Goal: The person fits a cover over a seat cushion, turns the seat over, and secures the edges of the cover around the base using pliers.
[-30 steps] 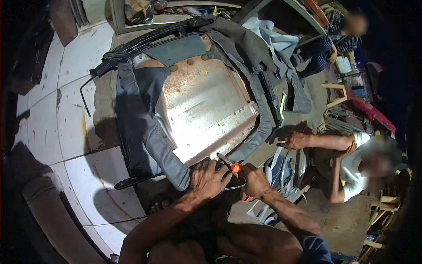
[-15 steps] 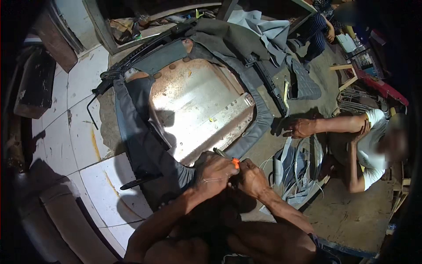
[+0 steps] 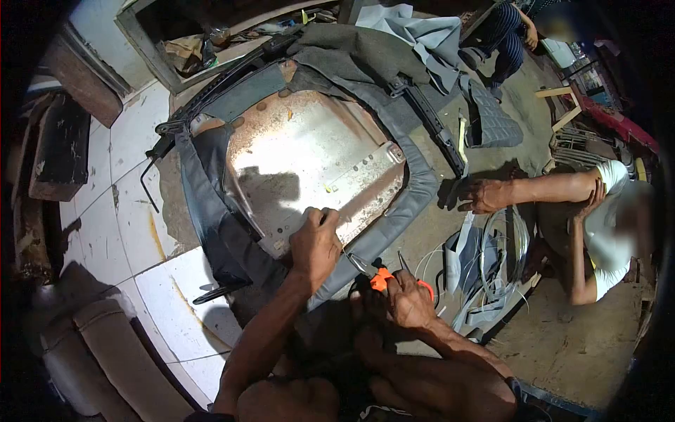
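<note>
In front of me lies a car seat with its metal pan (image 3: 281, 165) showing and grey cover material (image 3: 415, 190) wrapped round the rim. My left hand (image 3: 315, 246) is closed above the pan's near edge, thumb and fingers pinched together. What they hold, if anything, is too small to make out. My right hand (image 3: 411, 304), lower and to the right, is closed on an orange-handled metal tool (image 3: 380, 280). Its pointed metal end reaches toward the near rim of the seat cover. The fingers hide part of the tool, so its exact kind is unclear.
A coiled bundle of clear wire or tubing (image 3: 520, 239) lies on the right, near a seated person's outstretched hand (image 3: 485, 195). Black seat rails (image 3: 439, 133) flank the seat. Dark padded blocks (image 3: 105, 352) stand at lower left. Another person's legs (image 3: 510, 49) show at the back.
My hands were close together at the near rim and are now apart. The left has moved up over the pan; the right has moved down and right with the tool.
</note>
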Demonstrator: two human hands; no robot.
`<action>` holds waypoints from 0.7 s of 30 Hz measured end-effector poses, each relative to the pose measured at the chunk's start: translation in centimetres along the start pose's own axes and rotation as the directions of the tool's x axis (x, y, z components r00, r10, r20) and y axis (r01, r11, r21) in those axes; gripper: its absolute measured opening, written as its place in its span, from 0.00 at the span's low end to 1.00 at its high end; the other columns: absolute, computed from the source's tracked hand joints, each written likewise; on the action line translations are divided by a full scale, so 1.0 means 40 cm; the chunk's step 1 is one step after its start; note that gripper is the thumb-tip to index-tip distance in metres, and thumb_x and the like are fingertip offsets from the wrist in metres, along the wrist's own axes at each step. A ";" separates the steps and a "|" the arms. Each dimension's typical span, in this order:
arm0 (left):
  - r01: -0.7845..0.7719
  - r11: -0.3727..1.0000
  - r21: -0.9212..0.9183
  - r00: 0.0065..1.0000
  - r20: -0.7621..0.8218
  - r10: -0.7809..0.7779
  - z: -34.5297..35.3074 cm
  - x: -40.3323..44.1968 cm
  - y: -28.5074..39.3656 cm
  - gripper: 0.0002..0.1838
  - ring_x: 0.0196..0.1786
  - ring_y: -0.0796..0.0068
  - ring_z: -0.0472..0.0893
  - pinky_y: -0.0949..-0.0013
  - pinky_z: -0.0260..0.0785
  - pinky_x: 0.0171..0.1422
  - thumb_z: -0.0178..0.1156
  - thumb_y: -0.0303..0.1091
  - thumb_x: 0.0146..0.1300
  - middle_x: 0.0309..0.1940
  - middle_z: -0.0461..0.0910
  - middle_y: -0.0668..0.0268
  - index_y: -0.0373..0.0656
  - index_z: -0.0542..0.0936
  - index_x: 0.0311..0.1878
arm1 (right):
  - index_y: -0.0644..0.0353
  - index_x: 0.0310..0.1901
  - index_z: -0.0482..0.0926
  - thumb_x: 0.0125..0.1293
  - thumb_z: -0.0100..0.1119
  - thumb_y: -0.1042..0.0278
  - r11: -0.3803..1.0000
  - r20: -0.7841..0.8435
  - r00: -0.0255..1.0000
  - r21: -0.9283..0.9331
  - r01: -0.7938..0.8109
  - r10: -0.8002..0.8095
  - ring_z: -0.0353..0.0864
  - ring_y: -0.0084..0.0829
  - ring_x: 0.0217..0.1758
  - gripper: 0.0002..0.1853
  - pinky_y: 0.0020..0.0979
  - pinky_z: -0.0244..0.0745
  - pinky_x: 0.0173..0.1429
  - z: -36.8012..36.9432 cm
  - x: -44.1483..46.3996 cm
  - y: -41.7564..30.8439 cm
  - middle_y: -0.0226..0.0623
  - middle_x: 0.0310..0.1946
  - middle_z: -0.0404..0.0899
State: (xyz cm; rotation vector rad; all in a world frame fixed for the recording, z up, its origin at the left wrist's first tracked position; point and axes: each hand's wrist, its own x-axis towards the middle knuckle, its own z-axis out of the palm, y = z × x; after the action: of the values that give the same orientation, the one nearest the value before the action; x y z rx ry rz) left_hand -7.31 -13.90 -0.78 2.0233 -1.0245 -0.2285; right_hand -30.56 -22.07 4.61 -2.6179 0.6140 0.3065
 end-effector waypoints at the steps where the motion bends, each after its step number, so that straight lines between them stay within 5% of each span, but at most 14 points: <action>1: -0.001 1.000 0.000 1.000 -0.001 0.001 0.004 0.013 -0.001 0.13 0.34 0.49 0.79 0.52 0.73 0.38 0.59 0.21 0.55 0.35 0.71 0.56 0.41 0.79 0.44 | 0.67 0.47 0.75 0.59 0.67 0.71 1.000 -0.001 1.000 -0.001 0.000 0.000 0.82 0.56 0.44 0.17 0.51 0.83 0.40 -0.006 0.004 0.001 0.53 0.43 0.73; 5: -0.069 0.990 0.120 0.998 0.006 0.068 0.006 0.037 0.004 0.14 0.34 0.50 0.81 0.54 0.75 0.38 0.61 0.20 0.54 0.35 0.74 0.55 0.40 0.82 0.45 | 0.68 0.47 0.74 0.60 0.66 0.68 0.999 -0.010 0.999 -0.042 0.035 -0.035 0.83 0.55 0.44 0.17 0.52 0.82 0.39 -0.024 0.010 -0.015 0.54 0.43 0.74; 7: -0.044 0.998 -0.045 0.999 -0.017 0.043 -0.001 0.036 0.007 0.12 0.34 0.48 0.82 0.54 0.75 0.37 0.60 0.19 0.54 0.33 0.77 0.55 0.39 0.83 0.42 | 0.63 0.45 0.76 0.56 0.69 0.68 0.994 0.025 1.000 -0.113 0.011 -0.008 0.81 0.54 0.46 0.17 0.51 0.81 0.43 -0.060 0.008 -0.035 0.50 0.40 0.75; 10: 0.008 0.998 -0.070 0.998 0.058 -0.004 -0.030 0.054 0.016 0.05 0.36 0.45 0.83 0.52 0.76 0.39 0.65 0.26 0.61 0.31 0.81 0.50 0.37 0.83 0.39 | 0.63 0.53 0.78 0.55 0.70 0.67 0.985 0.137 0.990 -0.172 -0.005 0.029 0.81 0.55 0.53 0.24 0.50 0.82 0.50 -0.120 0.024 -0.056 0.55 0.50 0.77; 13: 0.029 0.996 -0.090 0.996 0.090 -0.020 -0.067 0.021 0.014 0.11 0.36 0.41 0.84 0.50 0.76 0.42 0.68 0.34 0.67 0.35 0.84 0.45 0.34 0.83 0.41 | 0.61 0.59 0.79 0.55 0.69 0.68 0.982 0.297 0.951 -0.189 -0.028 0.084 0.77 0.57 0.64 0.27 0.52 0.77 0.65 -0.221 0.053 -0.072 0.59 0.60 0.75; 15: 0.114 0.993 -0.012 0.988 0.110 -0.112 -0.096 -0.036 0.035 0.11 0.35 0.40 0.85 0.48 0.76 0.40 0.66 0.33 0.67 0.34 0.84 0.44 0.32 0.82 0.43 | 0.59 0.58 0.80 0.57 0.70 0.58 0.889 0.231 0.958 -0.384 0.248 -0.167 0.73 0.56 0.66 0.27 0.52 0.71 0.70 -0.240 0.047 0.014 0.54 0.63 0.73; 17: 0.265 0.964 -0.020 0.951 0.172 -0.257 -0.103 -0.103 0.048 0.13 0.39 0.43 0.85 0.50 0.75 0.46 0.66 0.32 0.67 0.36 0.84 0.47 0.32 0.83 0.48 | 0.57 0.60 0.80 0.68 0.60 0.61 0.894 0.220 0.970 -0.406 0.189 -0.106 0.71 0.51 0.68 0.21 0.52 0.65 0.73 -0.287 0.081 0.012 0.48 0.64 0.71; 19: -0.060 0.990 0.125 0.997 0.056 0.054 -0.103 -0.169 0.047 0.15 0.50 0.52 0.82 0.53 0.72 0.57 0.64 0.33 0.68 0.45 0.84 0.54 0.38 0.82 0.55 | 0.55 0.62 0.80 0.74 0.52 0.62 0.711 0.246 0.941 -0.618 0.336 -0.231 0.70 0.47 0.69 0.19 0.51 0.64 0.74 -0.316 0.121 0.006 0.45 0.65 0.72; 21: -0.116 0.982 0.150 0.985 0.144 0.094 -0.095 -0.211 0.048 0.18 0.56 0.59 0.77 0.56 0.65 0.66 0.62 0.37 0.70 0.49 0.82 0.60 0.39 0.82 0.59 | 0.55 0.62 0.80 0.75 0.51 0.60 0.657 0.268 0.900 -0.615 0.435 -0.345 0.69 0.45 0.70 0.19 0.51 0.63 0.74 -0.316 0.171 0.007 0.44 0.65 0.72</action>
State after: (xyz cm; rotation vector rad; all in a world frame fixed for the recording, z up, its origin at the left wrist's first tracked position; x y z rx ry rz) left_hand -12.04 -6.02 1.43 2.1107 -1.2665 -0.2381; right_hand -23.26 -30.62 13.58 -3.2737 -0.1836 0.6476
